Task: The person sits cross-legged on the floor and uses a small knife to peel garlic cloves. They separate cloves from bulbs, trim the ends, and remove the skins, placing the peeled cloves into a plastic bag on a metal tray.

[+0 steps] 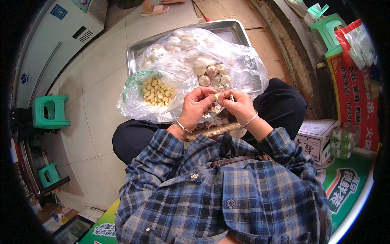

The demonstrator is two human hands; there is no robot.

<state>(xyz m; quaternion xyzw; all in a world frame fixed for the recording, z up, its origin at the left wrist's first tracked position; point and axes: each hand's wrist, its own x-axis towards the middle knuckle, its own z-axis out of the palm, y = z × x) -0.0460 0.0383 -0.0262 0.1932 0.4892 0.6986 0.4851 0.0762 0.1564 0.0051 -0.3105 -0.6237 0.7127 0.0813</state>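
Observation:
My left hand [195, 106] pinches a pale garlic clove [216, 97] between thumb and fingertips. The fingertips of my right hand [239, 103] meet the same clove, and a small thin object [232, 98], perhaps a blade, shows between its fingers. Papery garlic skins [215, 109] lie just below my hands. Whole garlic bulbs [212, 71] sit beyond them inside a large clear plastic bag [243, 58]. To the left, peeled garlic cloves [157, 93] fill the mouth of another plastic bag [128, 105] with green print.
A metal tray [243, 33] lies beneath the bags. Green plastic stools [51, 112] stand at left, with another stool [330, 33] at upper right. A white cabinet [58, 39] is at upper left. By my right knee are a carton [313, 143] and green-labelled bottles [341, 143]. Someone's sandalled foot [155, 9] shows at top.

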